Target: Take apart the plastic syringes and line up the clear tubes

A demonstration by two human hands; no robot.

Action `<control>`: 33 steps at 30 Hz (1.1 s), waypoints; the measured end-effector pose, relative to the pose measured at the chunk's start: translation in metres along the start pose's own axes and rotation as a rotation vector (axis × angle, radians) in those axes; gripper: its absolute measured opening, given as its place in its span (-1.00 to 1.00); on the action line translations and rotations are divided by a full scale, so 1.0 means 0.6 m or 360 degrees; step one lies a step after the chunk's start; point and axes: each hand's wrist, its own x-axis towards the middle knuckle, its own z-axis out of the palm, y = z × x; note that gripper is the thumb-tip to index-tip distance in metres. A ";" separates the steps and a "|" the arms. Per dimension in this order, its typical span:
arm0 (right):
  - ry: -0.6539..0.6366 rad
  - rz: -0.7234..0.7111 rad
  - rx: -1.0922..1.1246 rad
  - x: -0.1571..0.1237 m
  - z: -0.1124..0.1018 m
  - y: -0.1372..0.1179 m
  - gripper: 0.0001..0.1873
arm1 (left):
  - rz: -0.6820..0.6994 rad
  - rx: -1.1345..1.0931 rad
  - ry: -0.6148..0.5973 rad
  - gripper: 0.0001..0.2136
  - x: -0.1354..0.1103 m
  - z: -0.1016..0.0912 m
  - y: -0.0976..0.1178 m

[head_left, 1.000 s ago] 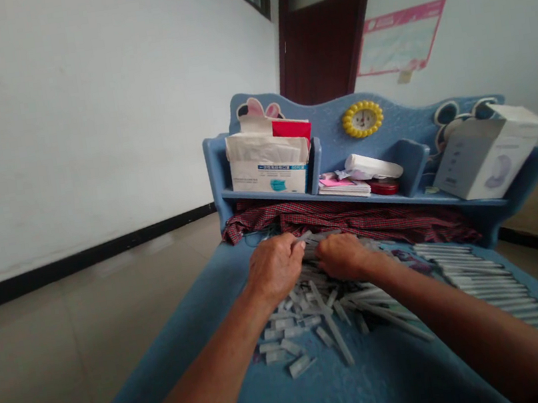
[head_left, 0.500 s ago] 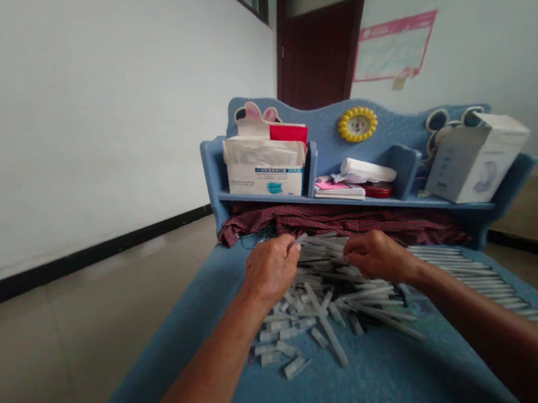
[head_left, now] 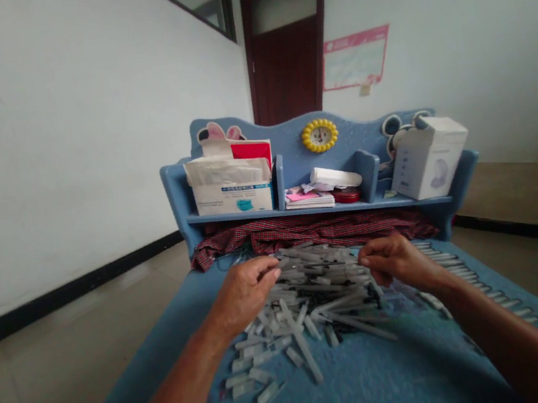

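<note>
Moved wider apart since the earlier frame, left hand (head_left: 248, 292) and right hand (head_left: 395, 261) at opposite sides of pale tubes (head_left: 321, 273) heaped on a blue table (head_left: 376, 377), left grip slightly parted, right grip curled inward, hold on any tube impossible to tell.

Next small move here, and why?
Perhaps ease the right hand inward, towards the left hand: they are apart, at opposite sides of the heap of pale, translucent plastic tubes. Whether either already pinches anything is unclear.
</note>
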 end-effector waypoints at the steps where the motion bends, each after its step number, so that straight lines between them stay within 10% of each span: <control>1: 0.0008 -0.0003 0.0013 -0.001 -0.002 0.002 -0.68 | 0.0006 0.0008 -0.0014 -0.78 0.000 -0.001 0.000; 33: -0.0218 0.0012 0.0068 -0.012 0.036 0.016 -0.76 | 0.0202 0.0000 -0.0639 -0.79 -0.014 0.021 0.023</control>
